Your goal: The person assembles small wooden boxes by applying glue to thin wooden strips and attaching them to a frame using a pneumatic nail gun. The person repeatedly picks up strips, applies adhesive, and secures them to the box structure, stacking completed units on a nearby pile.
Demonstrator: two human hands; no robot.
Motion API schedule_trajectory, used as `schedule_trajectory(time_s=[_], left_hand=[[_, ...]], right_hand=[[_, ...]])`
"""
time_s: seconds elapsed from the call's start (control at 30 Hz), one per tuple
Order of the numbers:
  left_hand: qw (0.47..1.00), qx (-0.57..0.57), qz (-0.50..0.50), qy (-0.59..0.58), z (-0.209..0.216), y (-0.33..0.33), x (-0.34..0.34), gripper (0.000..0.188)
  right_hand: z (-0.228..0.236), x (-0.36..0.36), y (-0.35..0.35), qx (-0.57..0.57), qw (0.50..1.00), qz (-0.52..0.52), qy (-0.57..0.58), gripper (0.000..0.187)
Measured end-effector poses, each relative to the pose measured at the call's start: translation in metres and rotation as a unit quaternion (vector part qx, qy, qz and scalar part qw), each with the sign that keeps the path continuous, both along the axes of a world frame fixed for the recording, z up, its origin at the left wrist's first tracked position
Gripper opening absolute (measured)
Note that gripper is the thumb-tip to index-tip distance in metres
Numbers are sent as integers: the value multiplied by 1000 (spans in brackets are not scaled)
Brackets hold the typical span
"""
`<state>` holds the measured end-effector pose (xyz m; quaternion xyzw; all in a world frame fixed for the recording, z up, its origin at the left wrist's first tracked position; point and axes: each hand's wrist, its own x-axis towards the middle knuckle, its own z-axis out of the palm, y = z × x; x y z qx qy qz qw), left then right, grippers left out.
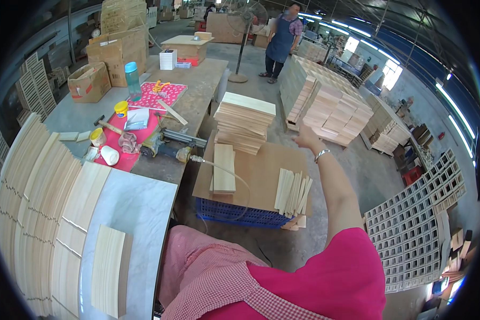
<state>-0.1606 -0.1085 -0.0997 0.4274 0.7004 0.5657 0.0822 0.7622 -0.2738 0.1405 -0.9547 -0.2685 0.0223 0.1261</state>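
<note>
My right arm reaches out past the pale wooden boards, with my right hand [308,137] in the air. Its fingers look stretched out, and nothing shows in them. The hand is nearest to a large pallet stack of pale wooden pieces [325,104], though well apart from it. To its left a tall pile of thin boards [244,120] stands on a brown cardboard sheet [258,176]. A smaller stack of narrow boards [224,168] and a spread of thin slats [292,192] lie on the same sheet. My left hand is out of the picture.
The cardboard rests on a blue plastic crate [240,213]. A nail gun [168,149] with an air hose lies on the workbench [205,80], near a hammer [108,124] and a blue bottle [133,82]. Rows of boards [32,208] fill the left. Someone in an apron [280,42] stands beyond a fan [245,18].
</note>
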Motion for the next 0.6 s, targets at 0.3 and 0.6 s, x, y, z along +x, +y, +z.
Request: schedule_trajectory(time_s=[0.3,0.6], left_hand=[[1000,-1,5,-24,19,-3,22,29],[1000,0,-12,-28,15,0,19,29]], right_hand=[[-80,-24,2,-86,988,124,23,95],[-16,34,-1,70,994,-9,-87,84]])
